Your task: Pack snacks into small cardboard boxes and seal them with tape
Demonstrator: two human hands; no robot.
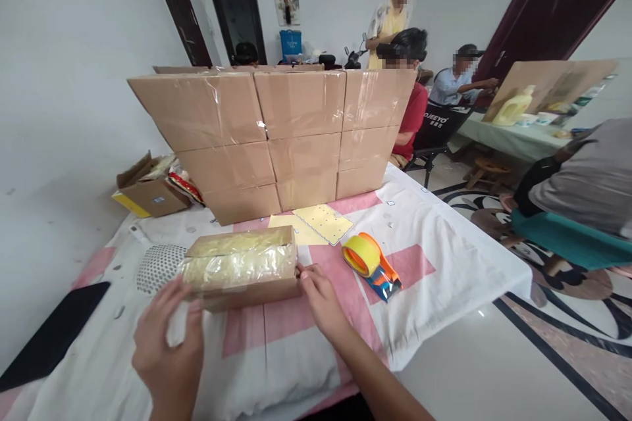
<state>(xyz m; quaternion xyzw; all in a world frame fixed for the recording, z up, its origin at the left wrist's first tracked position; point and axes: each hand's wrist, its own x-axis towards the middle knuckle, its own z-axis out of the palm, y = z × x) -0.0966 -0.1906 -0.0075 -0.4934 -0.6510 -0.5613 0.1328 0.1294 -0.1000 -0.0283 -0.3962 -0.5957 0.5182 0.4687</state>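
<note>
A small cardboard box (257, 293) lies on the cloth-covered table, its top covered by shiny yellowish tape. At its left end is my left hand (170, 342), slightly blurred, with thumb and fingers apart; whether the fingertips touch the box I cannot tell. My right hand (318, 296) pinches the right end of the box at its corner between thumb and fingers. To the right of that hand lies a tape dispenser (382, 279), blue and orange, with a roll of yellow tape (363, 255) on it. Yellow sheets (323, 223), one dotted, lie behind the box.
A wall of taped cardboard boxes (301, 138) stands along the table's back. To the left are a dotted white thing with a handle (160, 268), an open carton (153, 187) and a black flat object (54, 329). Several people sit or stand beyond, near another table (513, 136).
</note>
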